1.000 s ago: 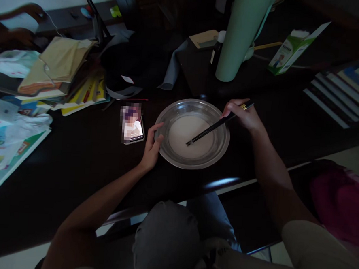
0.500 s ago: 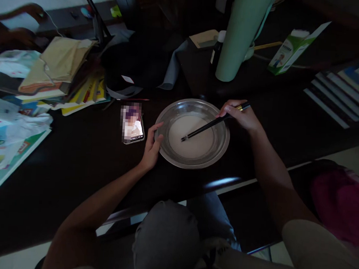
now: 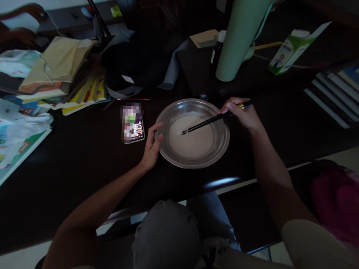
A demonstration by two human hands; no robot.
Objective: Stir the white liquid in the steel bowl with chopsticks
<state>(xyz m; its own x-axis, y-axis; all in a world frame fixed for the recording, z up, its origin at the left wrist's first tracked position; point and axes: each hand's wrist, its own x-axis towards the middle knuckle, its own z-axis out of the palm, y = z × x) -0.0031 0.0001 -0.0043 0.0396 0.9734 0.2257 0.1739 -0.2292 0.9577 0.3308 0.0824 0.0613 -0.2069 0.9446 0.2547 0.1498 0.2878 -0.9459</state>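
Observation:
A round metal basin (image 3: 221,152) on the dark table holds a pale, milky liquid (image 3: 192,145). Its left rim is gripped by my left hand (image 3: 152,147), thumb on the inner side and fingers along the edge. Over the far right rim, my right hand (image 3: 241,113) is closed around a pair of black chopsticks (image 3: 206,122) with gold bands near the top. The chopsticks slant down to the left, and their tips are at the liquid's surface, left of its middle. Whether the tips dip under is hard to tell.
Left of the basin lies a lit phone (image 3: 134,131). Books and papers (image 3: 59,62) are piled at the left. Behind stand a tall green bottle (image 3: 243,37), a small dark bottle (image 3: 217,49) and a green-white box (image 3: 286,51). More books (image 3: 336,95) lie stacked at the right.
The chopstick tips have shifted slightly up, away from me, in the basin, and my right hand moved a little with them. The phone's picture changed. My left hand stays on the rim.

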